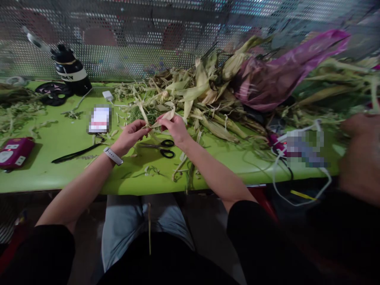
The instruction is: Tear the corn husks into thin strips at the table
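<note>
Between my two hands is a pale strip of dried corn husk (170,114). My left hand (132,135) pinches its lower end with thumb and fingers. The fingers of my right hand (175,128) are closed on the broader part. Just below the hands lies a pair of black-handled scissors (167,149) on the green table (97,174). Behind my fingers is a small heap of thin green shreds (142,114). A large pile of dry husks (190,93) spreads out beyond and to the right.
A pink plastic bag (267,81) rests on the pile. To the left are a lit phone (100,118), a dark bottle (71,71) and a magenta power socket (16,152). White cables (277,178) hang over the right edge near another person's arm (360,158). A perforated metal panel (133,47) stands behind.
</note>
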{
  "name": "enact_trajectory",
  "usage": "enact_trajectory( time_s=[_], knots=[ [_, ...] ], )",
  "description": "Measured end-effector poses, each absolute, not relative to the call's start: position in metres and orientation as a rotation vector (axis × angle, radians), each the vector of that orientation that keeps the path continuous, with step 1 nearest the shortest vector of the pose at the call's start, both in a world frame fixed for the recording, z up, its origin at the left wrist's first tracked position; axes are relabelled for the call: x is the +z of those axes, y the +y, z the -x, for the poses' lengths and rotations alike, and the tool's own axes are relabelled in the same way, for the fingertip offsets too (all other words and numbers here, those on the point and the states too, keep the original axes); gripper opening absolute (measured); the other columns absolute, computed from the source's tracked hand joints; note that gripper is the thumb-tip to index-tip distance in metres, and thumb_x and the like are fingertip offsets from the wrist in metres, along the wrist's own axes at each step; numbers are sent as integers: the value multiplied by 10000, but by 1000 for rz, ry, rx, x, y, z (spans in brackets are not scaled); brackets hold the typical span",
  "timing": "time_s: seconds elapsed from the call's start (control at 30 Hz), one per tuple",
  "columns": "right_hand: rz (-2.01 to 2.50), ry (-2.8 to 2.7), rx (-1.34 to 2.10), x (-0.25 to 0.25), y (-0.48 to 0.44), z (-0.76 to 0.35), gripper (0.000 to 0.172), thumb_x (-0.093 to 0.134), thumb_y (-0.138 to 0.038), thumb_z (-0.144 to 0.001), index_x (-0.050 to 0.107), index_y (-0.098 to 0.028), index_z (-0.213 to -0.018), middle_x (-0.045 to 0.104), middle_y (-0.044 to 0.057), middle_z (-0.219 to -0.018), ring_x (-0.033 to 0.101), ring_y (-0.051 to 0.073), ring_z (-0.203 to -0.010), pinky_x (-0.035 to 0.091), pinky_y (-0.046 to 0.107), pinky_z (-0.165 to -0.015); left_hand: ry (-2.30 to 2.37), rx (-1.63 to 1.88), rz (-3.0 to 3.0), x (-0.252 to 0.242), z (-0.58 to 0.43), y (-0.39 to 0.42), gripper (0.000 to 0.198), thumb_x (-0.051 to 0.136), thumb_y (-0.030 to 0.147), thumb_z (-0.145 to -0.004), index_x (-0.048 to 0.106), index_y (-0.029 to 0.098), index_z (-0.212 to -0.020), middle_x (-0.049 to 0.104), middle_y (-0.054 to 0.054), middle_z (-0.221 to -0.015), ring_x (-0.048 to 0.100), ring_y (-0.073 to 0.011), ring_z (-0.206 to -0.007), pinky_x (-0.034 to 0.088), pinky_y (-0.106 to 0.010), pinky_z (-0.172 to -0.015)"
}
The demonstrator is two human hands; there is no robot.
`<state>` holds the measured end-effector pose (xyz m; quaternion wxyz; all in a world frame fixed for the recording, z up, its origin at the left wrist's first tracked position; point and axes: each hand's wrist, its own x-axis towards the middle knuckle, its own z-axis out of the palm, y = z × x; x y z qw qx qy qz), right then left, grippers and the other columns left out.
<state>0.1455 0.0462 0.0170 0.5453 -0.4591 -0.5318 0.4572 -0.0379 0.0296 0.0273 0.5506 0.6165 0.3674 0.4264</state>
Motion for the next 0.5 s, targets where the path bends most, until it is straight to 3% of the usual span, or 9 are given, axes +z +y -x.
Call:
enact_trajectory(
  time_s=[0.1, 0.2, 0.37, 0.5],
  knots=[
    [1121, -1284, 996, 20, 51, -154, 168, 644, -190, -666, 656, -204, -832, 630, -7, -797, 547, 137, -755, 466, 265, -707, 866, 904, -1522, 31, 38, 27, 127, 681, 246, -791, 625, 170, -875, 597, 17, -783, 507, -93, -681, 410, -216, -645],
    [1035, -1410, 1098, 27, 49, -160, 175, 590, -234, -698, 691, -207, -838, 669, 9, -876, 583, 166, -885, 480, 284, -802, 848, 840, -1540, 32, 37, 25, 122, 663, 223, -794, 633, 170, -900, 631, 4, -840, 558, -109, -758, 451, -237, -742],
    [869, -1375, 1446, 35, 38, -156, 211, 629, -352, -731, 711, -182, -828, 689, 24, -801, 614, 173, -789, 508, 305, -731, 758, 846, -1455, 28, 35, 27, 246, 758, 250, -746, 646, 162, -947, 677, -22, -876, 632, -139, -839, 489, -287, -831],
    [901, -1394, 1334, 34, 37, -152, 283, 756, -428, -698, 719, -177, -824, 703, 26, -821, 626, 160, -796, 506, 301, -756, 766, 835, -1429, 24, 36, 29, 273, 788, 324, -737, 705, 162, -939, 707, -35, -878, 637, -132, -796, 494, -269, -779]
  ],
)
